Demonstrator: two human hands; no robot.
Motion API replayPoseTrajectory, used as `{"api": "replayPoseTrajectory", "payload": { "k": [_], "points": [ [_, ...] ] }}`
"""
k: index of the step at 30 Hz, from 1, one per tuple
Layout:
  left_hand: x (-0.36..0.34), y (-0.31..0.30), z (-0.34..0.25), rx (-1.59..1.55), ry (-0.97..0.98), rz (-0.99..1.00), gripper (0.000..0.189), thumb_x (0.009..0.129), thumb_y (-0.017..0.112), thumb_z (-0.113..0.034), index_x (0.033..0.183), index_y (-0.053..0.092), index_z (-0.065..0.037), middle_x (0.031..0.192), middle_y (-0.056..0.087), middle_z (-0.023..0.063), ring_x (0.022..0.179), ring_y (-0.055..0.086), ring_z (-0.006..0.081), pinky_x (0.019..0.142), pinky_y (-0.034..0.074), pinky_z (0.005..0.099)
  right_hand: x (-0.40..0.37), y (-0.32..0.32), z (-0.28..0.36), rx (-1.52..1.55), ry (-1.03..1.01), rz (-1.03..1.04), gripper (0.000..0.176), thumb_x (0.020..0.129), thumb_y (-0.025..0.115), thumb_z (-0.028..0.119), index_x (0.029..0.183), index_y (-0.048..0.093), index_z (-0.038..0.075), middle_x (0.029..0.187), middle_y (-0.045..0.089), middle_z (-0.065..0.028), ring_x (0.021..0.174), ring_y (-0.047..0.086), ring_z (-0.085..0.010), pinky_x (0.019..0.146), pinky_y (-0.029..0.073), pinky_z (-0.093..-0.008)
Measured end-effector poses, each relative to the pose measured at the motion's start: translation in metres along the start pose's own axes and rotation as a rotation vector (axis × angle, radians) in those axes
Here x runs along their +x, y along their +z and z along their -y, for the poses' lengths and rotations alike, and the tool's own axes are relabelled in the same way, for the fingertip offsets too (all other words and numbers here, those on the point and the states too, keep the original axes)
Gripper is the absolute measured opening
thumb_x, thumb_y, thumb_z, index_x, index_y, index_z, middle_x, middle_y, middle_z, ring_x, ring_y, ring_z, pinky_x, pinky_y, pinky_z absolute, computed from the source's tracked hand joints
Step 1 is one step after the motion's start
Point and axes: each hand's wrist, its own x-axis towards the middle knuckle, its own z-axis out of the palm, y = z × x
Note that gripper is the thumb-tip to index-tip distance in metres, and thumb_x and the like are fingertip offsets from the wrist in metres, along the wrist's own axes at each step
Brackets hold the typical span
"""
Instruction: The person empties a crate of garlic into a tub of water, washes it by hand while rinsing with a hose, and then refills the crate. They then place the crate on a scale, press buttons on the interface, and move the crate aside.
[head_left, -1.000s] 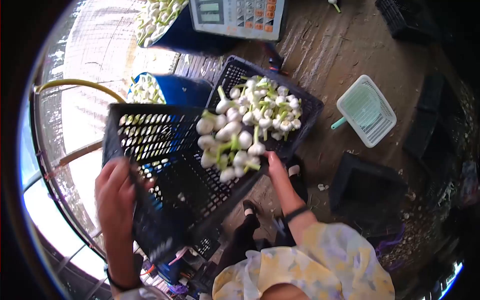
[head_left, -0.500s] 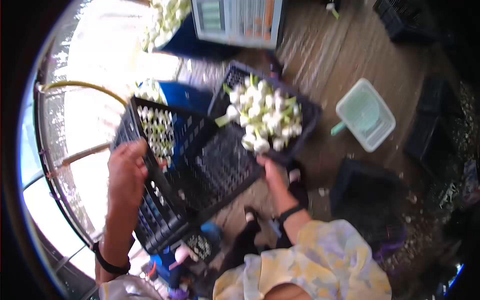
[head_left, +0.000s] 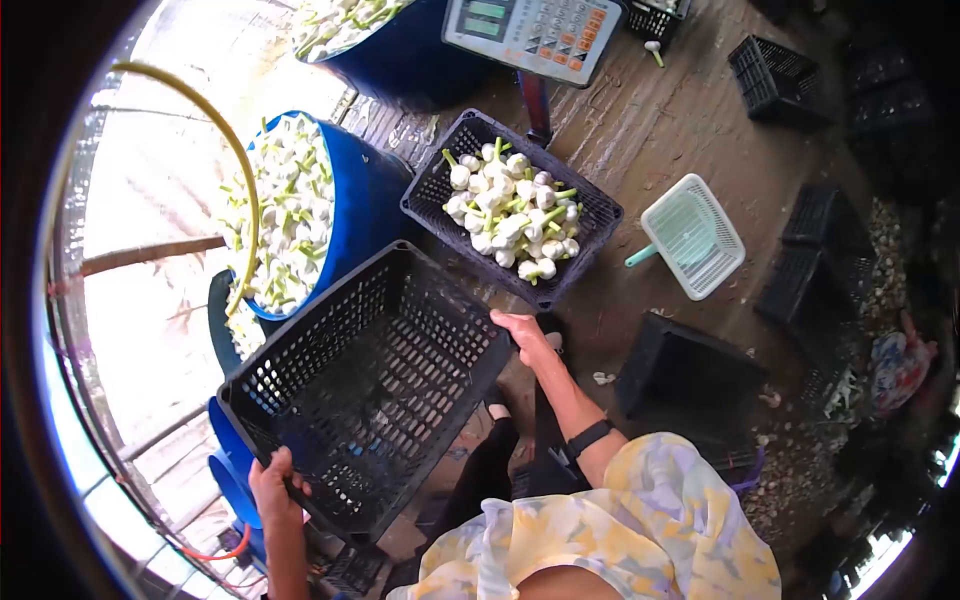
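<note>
A black plastic crate [head_left: 325, 312] is held between my two hands, its slotted floor bare and its open top facing me. My left hand [head_left: 275, 482] grips the rim near the lower left corner, fingers curled over the edge. At the opposite end, my right hand [head_left: 525, 333] is closed on the rim. Just beyond the right hand stands a dark purple crate [head_left: 603, 212] with a heap of garlic bulbs [head_left: 515, 215] with short green stems. A blue barrel [head_left: 365, 205] full of garlic is close behind the held crate.
A weighing scale display [head_left: 535, 35] stands at the top beside another blue barrel [head_left: 425, 55]. To the right on the wet floor lie a white basket [head_left: 735, 245] with a green-handled scoop [head_left: 685, 235] and several black crates [head_left: 690, 375]. A yellow hose [head_left: 215, 115] arches at left.
The held crate has turned from a steep tilt to face upward more. My left hand has moved down along its rim to the lower corner; the right hand stays on its end.
</note>
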Motion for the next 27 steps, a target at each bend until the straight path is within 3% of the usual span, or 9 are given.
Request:
{"api": "replayPoseTrajectory", "payload": {
  "k": [2, 6, 8, 10, 13, 20, 22, 24, 27],
  "points": [
    [0.030, -0.051, 0.059, -0.094, -0.092, -0.107, 0.018, 0.079, 0.060, -0.007, 0.082, 0.043, -0.011, 0.057, 0.037, -0.0004, 0.040, 0.038, 0.0127, 0.033, 0.035, 0.0285, -0.016, 0.007, -0.020, -0.507, -0.399, 0.052, 0.017, 0.077, 0.066, 0.014, 0.088, 0.068, 0.001, 0.085, 0.067, -0.0043, 0.074, 0.061, -0.0129, 0.065, 0.048, -0.0259],
    [0.104, -0.115, 0.179, -0.270, -0.108, -0.078, 0.022, 0.080, 0.058, -0.005, 0.094, 0.042, -0.010, 0.060, 0.040, 0.0000, 0.044, 0.038, 0.0121, 0.037, 0.031, 0.0265, -0.109, -0.042, 0.008, -0.524, -0.308, -0.122, 0.035, 0.084, 0.059, 0.023, 0.113, 0.057, 0.003, 0.101, 0.063, -0.0074, 0.088, 0.065, -0.0174, 0.066, 0.052, -0.0271],
    [0.148, -0.125, 0.230, -0.317, -0.137, -0.112, 0.037, 0.077, 0.058, -0.004, 0.108, 0.037, -0.007, 0.061, 0.042, 0.0012, 0.044, 0.038, 0.0122, 0.038, 0.031, 0.0263, -0.145, -0.107, 0.015, -0.446, -0.301, -0.287, 0.029, 0.085, 0.059, 0.023, 0.106, 0.059, 0.004, 0.096, 0.065, -0.0083, 0.084, 0.066, -0.0200, 0.064, 0.052, -0.0300],
    [0.196, -0.118, 0.268, -0.330, -0.122, -0.160, 0.033, 0.073, 0.059, -0.002, 0.100, 0.040, -0.005, 0.061, 0.042, 0.0021, 0.044, 0.039, 0.0126, 0.037, 0.031, 0.0263, -0.201, -0.146, 0.021, -0.441, -0.269, -0.625, 0.029, 0.078, 0.067, 0.025, 0.097, 0.059, 0.005, 0.087, 0.064, -0.0084, 0.074, 0.065, -0.0205, 0.060, 0.052, -0.0343],
    [0.277, -0.114, 0.339, -0.266, -0.004, -0.198, 0.021, 0.068, 0.062, -0.003, 0.075, 0.042, -0.005, 0.059, 0.043, 0.0054, 0.042, 0.041, 0.0170, 0.036, 0.034, 0.0279, -0.255, -0.209, 0.025, -0.309, -0.254, -0.785, 0.031, 0.077, 0.067, 0.022, 0.098, 0.058, 0.001, 0.090, 0.064, -0.0142, 0.077, 0.066, -0.0275, 0.063, 0.053, -0.0413],
    [0.319, -0.049, 0.377, -0.176, -0.082, -0.439, 0.021, 0.066, 0.063, -0.001, 0.078, 0.045, 0.001, 0.063, 0.051, 0.0105, 0.044, 0.045, 0.0189, 0.039, 0.039, 0.0306, -0.196, -0.302, 0.124, -0.306, -0.305, -0.884, 0.031, 0.082, 0.063, 0.026, 0.098, 0.058, 0.000, 0.096, 0.063, -0.0155, 0.082, 0.065, -0.0287, 0.067, 0.054, -0.0424],
    [0.294, -0.052, 0.385, 0.694, 0.873, -0.312, 0.030, 0.064, 0.069, -0.007, 0.088, 0.053, 0.001, 0.071, 0.060, 0.0140, 0.054, 0.057, 0.0232, 0.048, 0.047, 0.0314, -0.139, -0.360, 0.169, -0.167, -0.154, -0.727, 0.034, 0.081, 0.064, 0.026, 0.101, 0.057, -0.001, 0.096, 0.063, -0.0183, 0.085, 0.065, -0.0302, 0.068, 0.054, -0.0452],
    [0.235, -0.017, 0.352, 0.830, 0.357, -0.419, 0.027, 0.064, 0.068, -0.008, 0.085, 0.053, 0.000, 0.069, 0.059, 0.0130, 0.053, 0.056, 0.0226, 0.048, 0.047, 0.0317, -0.083, -0.351, 0.210, -0.103, -0.159, -0.773, 0.034, 0.081, 0.063, 0.022, 0.103, 0.055, -0.002, 0.096, 0.062, -0.0202, 0.082, 0.064, -0.0325, 0.068, 0.054, -0.0441],
    [0.160, 0.030, 0.320, 0.967, 0.171, -0.333, 0.022, 0.065, 0.066, -0.009, 0.081, 0.053, -0.001, 0.067, 0.058, 0.0114, 0.052, 0.054, 0.0217, 0.047, 0.046, 0.0320, -0.028, -0.373, 0.230, -0.107, -0.127, -0.670, 0.039, 0.081, 0.064, 0.023, 0.108, 0.053, -0.002, 0.100, 0.060, -0.0204, 0.086, 0.064, -0.0321, 0.070, 0.054, -0.0461]
  ]
}}
